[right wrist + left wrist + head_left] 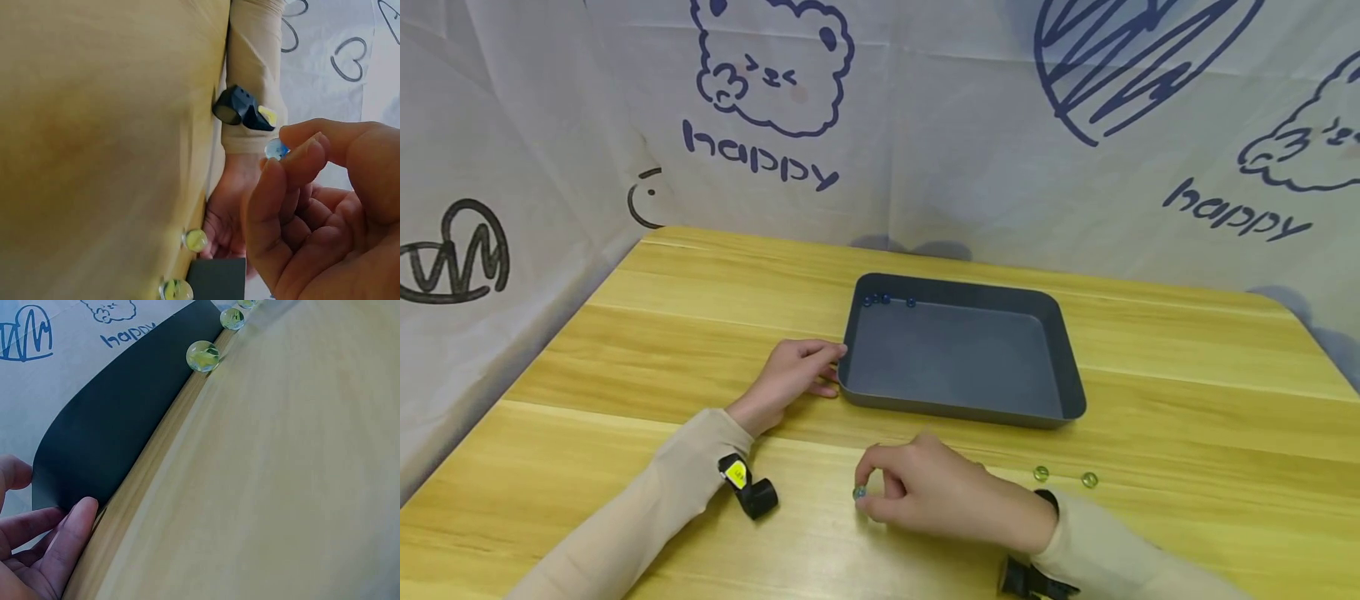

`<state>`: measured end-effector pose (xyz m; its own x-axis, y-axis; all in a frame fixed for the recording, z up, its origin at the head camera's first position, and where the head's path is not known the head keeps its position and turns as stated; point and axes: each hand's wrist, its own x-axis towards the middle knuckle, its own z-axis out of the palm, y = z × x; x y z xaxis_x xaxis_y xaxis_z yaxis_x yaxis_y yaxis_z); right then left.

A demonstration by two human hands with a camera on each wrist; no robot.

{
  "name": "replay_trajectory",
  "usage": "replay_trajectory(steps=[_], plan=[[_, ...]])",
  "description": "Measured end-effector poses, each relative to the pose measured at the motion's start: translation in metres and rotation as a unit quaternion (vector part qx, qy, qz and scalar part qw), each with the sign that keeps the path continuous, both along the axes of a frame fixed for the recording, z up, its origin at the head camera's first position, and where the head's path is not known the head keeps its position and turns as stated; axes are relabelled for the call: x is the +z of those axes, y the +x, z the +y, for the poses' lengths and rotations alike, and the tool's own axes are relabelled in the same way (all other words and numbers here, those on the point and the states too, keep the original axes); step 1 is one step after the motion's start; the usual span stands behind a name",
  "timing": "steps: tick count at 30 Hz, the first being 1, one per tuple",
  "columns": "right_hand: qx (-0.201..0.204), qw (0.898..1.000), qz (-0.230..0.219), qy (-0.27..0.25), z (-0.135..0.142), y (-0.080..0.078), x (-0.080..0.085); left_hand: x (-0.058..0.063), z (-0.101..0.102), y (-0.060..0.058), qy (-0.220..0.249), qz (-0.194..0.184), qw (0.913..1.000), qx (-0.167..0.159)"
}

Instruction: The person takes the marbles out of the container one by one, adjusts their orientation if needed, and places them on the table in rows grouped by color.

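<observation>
A grey rectangular tray lies on the table. Blue marbles sit along its back wall, near the far left corner. My left hand touches the tray's left side near the front corner, fingers fairly straight. In the left wrist view, its fingertips lie against the dark tray wall. In front of the tray, my right hand pinches a small bluish glass marble between thumb and index finger. Yellow-green marbles lie on the table beyond my right wrist.
The wooden table reaches back to a white cloth backdrop with drawings and lettering. Another yellow-green marble lies to the right, in front of the tray's right end. Black wrist cameras are strapped over both sleeves.
</observation>
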<state>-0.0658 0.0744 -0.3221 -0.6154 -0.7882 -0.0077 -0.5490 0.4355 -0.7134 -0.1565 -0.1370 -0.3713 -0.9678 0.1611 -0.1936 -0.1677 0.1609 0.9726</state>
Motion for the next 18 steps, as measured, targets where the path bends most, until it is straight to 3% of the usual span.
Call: replay_trajectory(steps=[18], plan=[[-0.005, 0.991, 0.004, 0.133, -0.0061, 0.0078, -0.0092, -0.0001, 0.0005, 0.0001, -0.001, 0.001, 1.0000, 0.002]])
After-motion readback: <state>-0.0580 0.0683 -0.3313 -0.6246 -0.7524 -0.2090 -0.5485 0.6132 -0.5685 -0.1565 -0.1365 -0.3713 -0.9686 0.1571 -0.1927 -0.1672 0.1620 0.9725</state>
